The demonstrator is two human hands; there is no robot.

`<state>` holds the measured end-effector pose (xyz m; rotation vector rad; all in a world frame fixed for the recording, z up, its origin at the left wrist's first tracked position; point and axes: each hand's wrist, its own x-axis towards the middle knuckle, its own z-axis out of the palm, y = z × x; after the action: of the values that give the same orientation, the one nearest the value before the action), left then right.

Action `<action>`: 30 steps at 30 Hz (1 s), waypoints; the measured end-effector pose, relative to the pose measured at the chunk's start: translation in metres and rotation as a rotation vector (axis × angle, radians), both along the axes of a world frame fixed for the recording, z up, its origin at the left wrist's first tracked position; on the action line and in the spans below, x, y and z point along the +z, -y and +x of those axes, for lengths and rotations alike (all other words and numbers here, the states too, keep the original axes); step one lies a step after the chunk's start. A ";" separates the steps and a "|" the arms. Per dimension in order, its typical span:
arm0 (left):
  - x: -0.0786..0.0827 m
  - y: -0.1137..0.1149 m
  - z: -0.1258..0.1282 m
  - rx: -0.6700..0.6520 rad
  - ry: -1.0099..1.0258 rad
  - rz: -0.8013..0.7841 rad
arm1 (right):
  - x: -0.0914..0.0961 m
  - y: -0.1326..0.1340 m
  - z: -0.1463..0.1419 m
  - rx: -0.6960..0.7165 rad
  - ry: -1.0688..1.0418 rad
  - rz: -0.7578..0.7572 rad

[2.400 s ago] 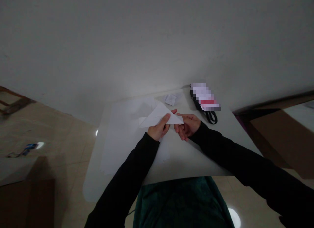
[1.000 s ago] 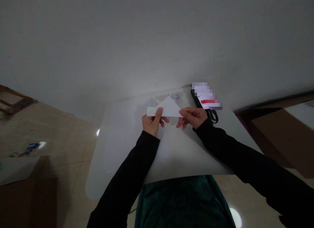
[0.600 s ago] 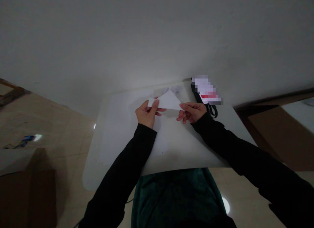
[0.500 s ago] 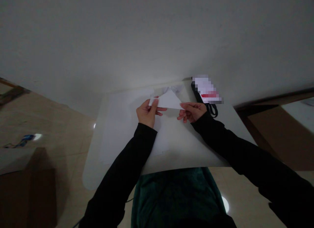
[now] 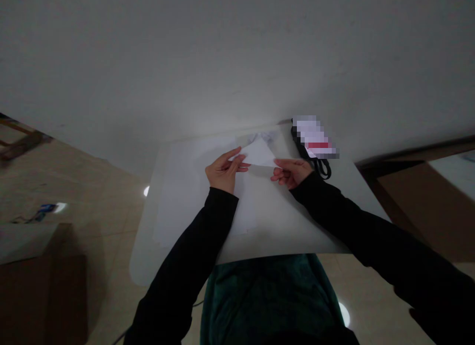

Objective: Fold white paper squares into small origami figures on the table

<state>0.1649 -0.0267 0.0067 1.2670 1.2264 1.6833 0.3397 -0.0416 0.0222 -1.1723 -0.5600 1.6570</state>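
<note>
A folded piece of white paper (image 5: 259, 154), roughly triangular with its point away from me, is held up over the table between my two hands. My left hand (image 5: 223, 170) pinches its left end between thumb and fingers. At the right corner, the thumb and index finger of my right hand (image 5: 294, 172) grip it, the other fingers curled below. Larger white paper sheets (image 5: 181, 196) lie flat on the table under and left of my left hand. Just behind the folded paper, a crumpled pale item (image 5: 265, 137) is partly hidden.
The white table (image 5: 293, 231) stands against a grey wall (image 5: 222, 63). At its back right lies a black case with a strap (image 5: 323, 168), beside a blurred-out white and red item (image 5: 315, 137). Dark green cloth (image 5: 267, 300) covers my lap. A brown box (image 5: 419, 206) is at right.
My left fingers have shifted on the paper's left end, the index finger now stretched further up and over it. My right hand keeps its pinch. The view has moved slightly.
</note>
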 end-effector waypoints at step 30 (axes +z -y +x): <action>0.002 -0.001 -0.003 0.017 -0.014 -0.031 | -0.008 0.003 0.003 0.022 0.044 0.247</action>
<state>0.1616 -0.0259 0.0083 1.2545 1.2700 1.6640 0.3426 -0.0446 0.0144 -1.0267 -0.7838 1.5332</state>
